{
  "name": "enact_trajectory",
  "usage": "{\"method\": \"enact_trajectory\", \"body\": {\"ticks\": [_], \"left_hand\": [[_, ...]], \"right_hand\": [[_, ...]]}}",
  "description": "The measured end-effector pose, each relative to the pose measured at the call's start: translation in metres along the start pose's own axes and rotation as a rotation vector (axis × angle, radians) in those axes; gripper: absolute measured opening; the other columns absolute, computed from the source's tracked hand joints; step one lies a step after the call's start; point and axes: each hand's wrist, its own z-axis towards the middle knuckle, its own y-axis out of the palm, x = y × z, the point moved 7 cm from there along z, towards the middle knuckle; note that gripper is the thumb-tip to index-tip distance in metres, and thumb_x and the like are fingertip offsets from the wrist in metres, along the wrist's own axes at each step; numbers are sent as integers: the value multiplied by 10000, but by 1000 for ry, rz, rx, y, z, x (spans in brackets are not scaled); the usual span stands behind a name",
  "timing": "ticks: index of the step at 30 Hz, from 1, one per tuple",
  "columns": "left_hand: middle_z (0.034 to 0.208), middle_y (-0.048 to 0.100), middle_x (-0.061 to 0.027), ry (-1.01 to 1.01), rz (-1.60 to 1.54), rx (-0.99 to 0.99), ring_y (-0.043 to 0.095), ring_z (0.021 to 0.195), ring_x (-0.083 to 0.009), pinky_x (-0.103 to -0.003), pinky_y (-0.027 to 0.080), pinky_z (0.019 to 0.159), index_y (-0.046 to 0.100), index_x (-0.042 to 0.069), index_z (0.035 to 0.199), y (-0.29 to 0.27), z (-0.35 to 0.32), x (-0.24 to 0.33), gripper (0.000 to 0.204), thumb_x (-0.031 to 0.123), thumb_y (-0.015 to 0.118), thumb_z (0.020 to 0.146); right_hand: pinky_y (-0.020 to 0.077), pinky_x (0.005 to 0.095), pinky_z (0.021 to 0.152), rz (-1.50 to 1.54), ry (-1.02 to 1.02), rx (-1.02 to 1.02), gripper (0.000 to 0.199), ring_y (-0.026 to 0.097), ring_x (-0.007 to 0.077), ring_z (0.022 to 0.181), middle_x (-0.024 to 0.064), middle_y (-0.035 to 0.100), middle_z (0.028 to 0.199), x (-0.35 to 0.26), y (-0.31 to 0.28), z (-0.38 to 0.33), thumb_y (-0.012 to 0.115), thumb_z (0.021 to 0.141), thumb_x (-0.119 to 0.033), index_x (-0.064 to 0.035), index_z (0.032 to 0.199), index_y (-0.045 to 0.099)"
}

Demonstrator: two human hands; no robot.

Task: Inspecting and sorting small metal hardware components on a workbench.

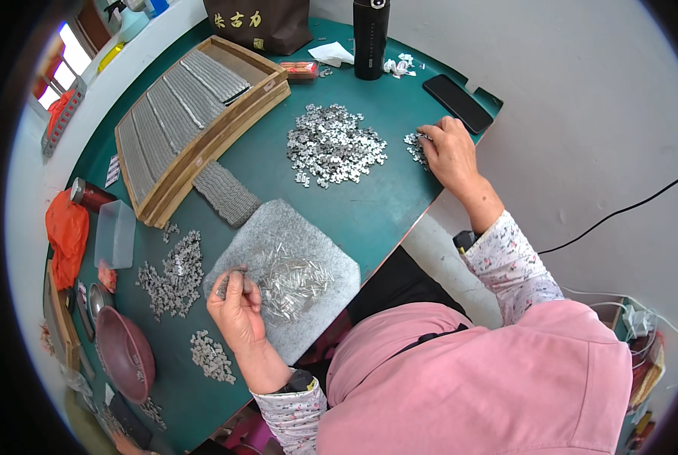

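Observation:
My left hand [240, 315] is closed, thumb against fingers, around a small grey metal piece [223, 287] that is partly hidden. It is over the left edge of a pale grey felt mat [335, 262], beside a heap of thin, clear or silvery pins [293, 284]. Near the table's right edge, my right hand [454, 158] has its fingers bent together at a little cluster of small metal pieces [413, 145]; what the fingertips pinch, if anything, is hidden. A larger heap of shiny, notched metal pieces [335, 144] lies to the left of that hand.
A wooden tray [202, 163] holds rows of grey pieces; a joined grey strip [227, 193] lies beside it. Duller piles [173, 277] [211, 356] and a reddish bowl [119, 364] are left. A black bottle [371, 42] and phone [458, 102] stand far off. Another person's hand [126, 444] shows lower left.

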Motion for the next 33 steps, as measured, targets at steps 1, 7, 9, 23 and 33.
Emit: {"method": "enact_trajectory", "body": {"ticks": [1,7,9,23,33], "left_hand": [[646,505,-47,-4,-9,13,446,491,-109,-208,279,401,616,-86,963,0,0,0,195,90,668,895],[634,528,-52,-8,-4,50,461,481,-121,-222,294,406,631,-82,954,0,-2,2,174,80,661,896],[643,539,-53,-13,-7,33,475,485,-128,-226,304,408,640,-74,945,-2,-1,0,159,73,664,889],[700,615,-89,50,37,6,554,513,-166,-237,385,415,662,-57,952,6,-3,5,154,68,688,867],[728,636,-92,60,35,-70,603,564,-164,-246,450,464,646,-31,996,13,-4,-1,140,45,660,879]], "right_hand": [[452,404,769,-27,-10,-33,158,549,293,860,107,584,867,-2,4,4,689,797,-128,-52,930,728],[449,402,780,-189,-57,-204,157,568,298,899,118,626,874,-7,30,15,718,777,-186,-63,874,729],[457,404,788,-185,-63,-204,138,576,302,915,116,630,883,-9,32,15,719,772,-181,-64,845,721],[493,321,649,840,98,-448,128,620,198,693,119,638,775,-128,38,-25,625,851,-100,-22,946,661],[454,208,655,1356,125,-763,86,512,28,764,-29,583,828,-243,81,-52,613,915,-43,18,975,613]]}}
